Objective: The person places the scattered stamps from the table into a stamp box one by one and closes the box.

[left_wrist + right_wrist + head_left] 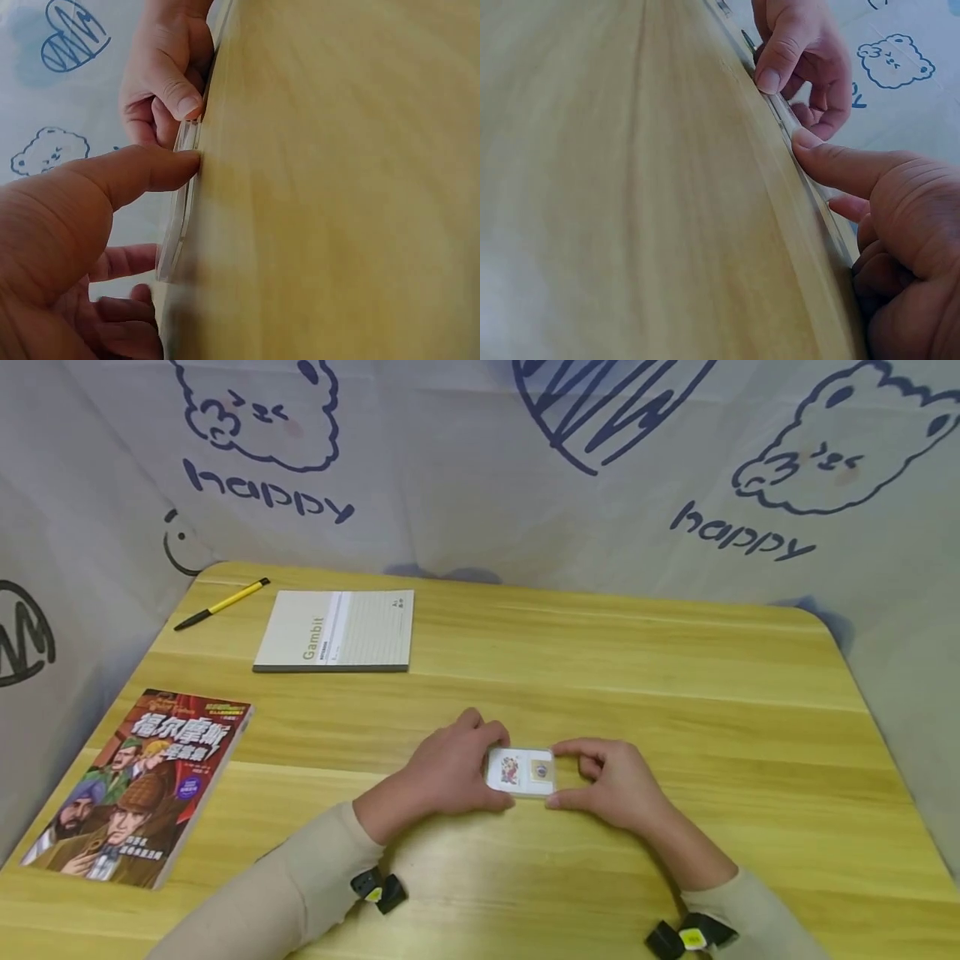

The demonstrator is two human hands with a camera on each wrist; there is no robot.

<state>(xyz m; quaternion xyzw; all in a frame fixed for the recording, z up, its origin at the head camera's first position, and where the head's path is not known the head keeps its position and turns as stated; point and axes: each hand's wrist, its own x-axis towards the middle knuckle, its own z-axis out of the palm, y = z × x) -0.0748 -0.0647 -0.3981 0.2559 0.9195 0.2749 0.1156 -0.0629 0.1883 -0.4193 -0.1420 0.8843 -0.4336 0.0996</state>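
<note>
A small flat white case with clear plastic edges lies across the middle front of the table, a coloured picture on its left half and a gold square on its right. My left hand grips its left end between thumb and fingers. At the opposite end, my right hand pinches the case by thumb and index finger, other fingers curled in. Edge-on in the left wrist view, the clear case is close to the tabletop; whether it touches is hard to tell. The right wrist view shows its thin edge between both thumbs.
A comic-style book lies at the table's left edge. Farther back are a grey notebook and a yellow and black pen. White cloth with drawings stands behind the wooden table.
</note>
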